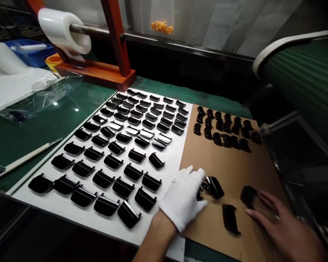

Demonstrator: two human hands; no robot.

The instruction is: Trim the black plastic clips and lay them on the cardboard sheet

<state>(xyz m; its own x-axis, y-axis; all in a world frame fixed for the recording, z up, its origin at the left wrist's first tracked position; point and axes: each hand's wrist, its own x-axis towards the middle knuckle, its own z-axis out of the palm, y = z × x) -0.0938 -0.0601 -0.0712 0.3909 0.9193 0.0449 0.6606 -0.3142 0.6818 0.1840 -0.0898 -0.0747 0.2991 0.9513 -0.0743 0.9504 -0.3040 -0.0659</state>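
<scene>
Part, black, pinched at tip of right grip; left grip beside another piece, cannot tell its hold.

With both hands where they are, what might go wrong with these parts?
The bare right hand may leave prints on the black part it appears to hold. The gloved left hand could nudge the glossy piece beside it. Crowded pieces toward the far end of the brown board might rub and scratch.
</scene>
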